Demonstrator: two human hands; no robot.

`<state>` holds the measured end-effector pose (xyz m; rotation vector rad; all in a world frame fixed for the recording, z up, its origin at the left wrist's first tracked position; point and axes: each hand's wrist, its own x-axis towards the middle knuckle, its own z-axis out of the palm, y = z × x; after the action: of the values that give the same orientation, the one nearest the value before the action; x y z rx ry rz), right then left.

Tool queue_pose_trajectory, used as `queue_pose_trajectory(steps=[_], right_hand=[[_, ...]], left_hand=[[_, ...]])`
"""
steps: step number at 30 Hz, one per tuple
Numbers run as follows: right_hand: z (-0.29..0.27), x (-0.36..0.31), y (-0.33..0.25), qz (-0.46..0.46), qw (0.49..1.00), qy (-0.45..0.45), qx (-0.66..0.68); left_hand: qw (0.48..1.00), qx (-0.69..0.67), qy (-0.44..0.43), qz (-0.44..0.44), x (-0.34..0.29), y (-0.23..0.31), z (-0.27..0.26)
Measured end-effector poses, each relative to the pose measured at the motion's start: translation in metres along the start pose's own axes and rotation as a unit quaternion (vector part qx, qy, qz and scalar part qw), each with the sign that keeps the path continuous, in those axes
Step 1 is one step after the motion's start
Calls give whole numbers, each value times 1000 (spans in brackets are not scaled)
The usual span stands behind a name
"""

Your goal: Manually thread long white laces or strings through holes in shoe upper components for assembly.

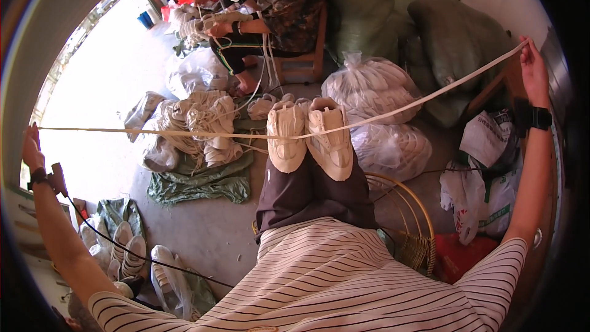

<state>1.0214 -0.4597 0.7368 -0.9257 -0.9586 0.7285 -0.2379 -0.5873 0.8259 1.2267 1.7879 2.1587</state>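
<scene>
A long cream shoelace (123, 130) stretches nearly the full width of the view. At the far left, its end is pinched in my left hand (33, 150). My right hand (534, 71), raised higher at the far right, has its fingers closed on the other end. Between them the lace sags across a pair of cream sneakers, the left shoe (286, 154) and the right shoe (335, 158), resting side by side on my lap with toes toward me. Whether the lace runs through their eyelets I cannot tell.
Laces and shoes lie in a pile (203, 117) on green sacking (203, 181). Clear bags of shoes (393, 147) stand beyond my knees, large green sacks (448, 31) behind. A seated co-worker (295, 12) handles shoes. A wicker chair (424, 221) curves at my right; a cable (147, 258) hangs from my left wrist.
</scene>
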Motion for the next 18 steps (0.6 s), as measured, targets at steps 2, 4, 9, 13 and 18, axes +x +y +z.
queue_pose_trajectory(steps=[2, 4, 9, 13, 18], right_hand=[[16, -1, -7, -7, 1000, 2, -7], [43, -3, -28, -33, 998, -30, -48], [137, -10, -76, -125, 984, -105, -73], [274, -71, -111, -191, 971, -133, -52], [342, -97, -188, -247, 954, -166, -43]], left_hand=[[1000, -20, 3, -1, -8, 2, 25], [998, -43, -34, 9, -38, 2, 80], [750, 447, -164, 459, -93, 119, 181], [931, -128, -293, 176, -138, 228, 270], [919, -259, -259, 147, -218, 366, 354]])
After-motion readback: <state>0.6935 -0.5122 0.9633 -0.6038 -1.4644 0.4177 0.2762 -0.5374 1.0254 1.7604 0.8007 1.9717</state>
